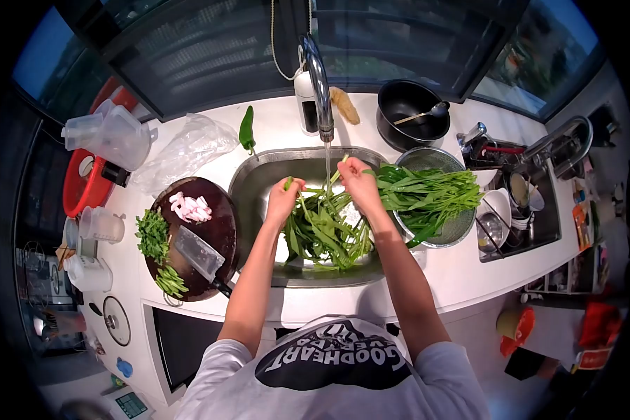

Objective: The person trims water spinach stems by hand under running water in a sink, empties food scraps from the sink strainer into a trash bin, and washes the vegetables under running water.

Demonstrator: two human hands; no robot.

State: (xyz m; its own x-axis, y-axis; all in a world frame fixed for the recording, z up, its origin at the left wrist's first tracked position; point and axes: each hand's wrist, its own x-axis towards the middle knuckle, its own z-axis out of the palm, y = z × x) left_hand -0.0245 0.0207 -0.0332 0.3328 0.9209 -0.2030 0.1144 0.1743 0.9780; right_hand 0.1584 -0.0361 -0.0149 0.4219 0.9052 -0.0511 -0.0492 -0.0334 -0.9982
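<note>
Rinsing or sorting seems in hand: the leafy greens [325, 234] lie in the sink [250, 183], under the running tap [319, 80]. The left hand [283, 201] and right hand [359, 183] each pinch a stem. The next move calls for a light fingertip hold, clear of the heaped colander [458, 232] just beside the sink.

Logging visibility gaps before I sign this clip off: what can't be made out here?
All in the head view:
Sink floor: partly hidden by the leafy greens.
Strainer base: partly hidden by the greens heaped on it.
Stems in the left hand: too small to count.
Display at lower left: too small to read.
Outside the windows: dark, blurred.
</note>
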